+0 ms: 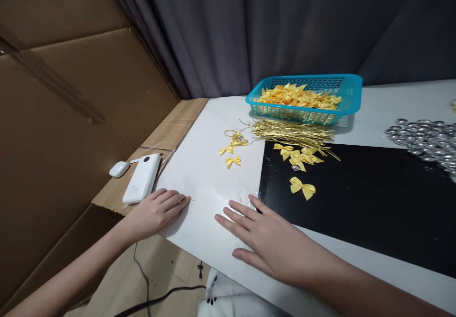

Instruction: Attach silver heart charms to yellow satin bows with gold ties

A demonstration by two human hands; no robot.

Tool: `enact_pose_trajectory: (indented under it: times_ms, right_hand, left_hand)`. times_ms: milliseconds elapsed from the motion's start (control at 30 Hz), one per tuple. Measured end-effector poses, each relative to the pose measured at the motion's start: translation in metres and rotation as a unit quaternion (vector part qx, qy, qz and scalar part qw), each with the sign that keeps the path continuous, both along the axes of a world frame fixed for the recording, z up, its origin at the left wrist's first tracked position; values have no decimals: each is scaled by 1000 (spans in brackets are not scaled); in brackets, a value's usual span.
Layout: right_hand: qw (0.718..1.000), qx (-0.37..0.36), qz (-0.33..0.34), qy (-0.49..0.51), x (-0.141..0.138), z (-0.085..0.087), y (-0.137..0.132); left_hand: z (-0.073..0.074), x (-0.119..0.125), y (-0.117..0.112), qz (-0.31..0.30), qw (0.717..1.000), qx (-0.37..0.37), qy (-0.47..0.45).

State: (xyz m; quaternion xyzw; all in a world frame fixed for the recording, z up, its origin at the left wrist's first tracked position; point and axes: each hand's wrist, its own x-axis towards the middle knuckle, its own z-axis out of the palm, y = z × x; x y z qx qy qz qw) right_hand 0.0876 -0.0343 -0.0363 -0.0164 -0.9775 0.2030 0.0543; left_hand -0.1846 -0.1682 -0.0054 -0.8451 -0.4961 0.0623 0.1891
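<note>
My right hand [265,241] lies flat on the white table [199,222], fingers spread and holding nothing, its fingertips beside the left edge of the black mat [356,203]. To its left, my left hand [160,211] rests palm down near the front edge, fingers stretched out and slightly bent. Nothing shows in it, though its underside is hidden. A single yellow ribbon bow [302,189] sits on the mat beyond my right hand. Further back are more bows [299,157], one beside a small silver bell-like piece [295,167]. Several other bows [232,162] lie on the white surface.
A blue basket [351,101] full of yellow bows stands at the back, behind a bundle of gold ties [292,132]. Shiny silver pieces [427,139] are heaped at right. A white power bank [141,179] and a white case [119,169] rest on cardboard [174,127] at left.
</note>
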Motion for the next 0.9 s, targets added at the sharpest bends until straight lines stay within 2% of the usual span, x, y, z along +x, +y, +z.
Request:
enact_pose_trajectory:
  times_ms: [200, 533, 733, 900]
  right_hand:
    - [998, -14, 5, -58, 0, 4, -1]
    - [997, -36, 3, -63, 2, 3, -1]
    - [994, -84, -3, -71, 4, 3, 2]
    - [991, -115, -11, -63, 5, 2, 5]
  left_hand:
    - [-1, -5, 2, 6, 1000, 3, -18]
    - [-4, -7, 4, 9, 1000, 3, -22]
    - [1, -5, 14, 85, 992, -29, -90]
    - [6, -3, 22, 83, 992, -48, -81]
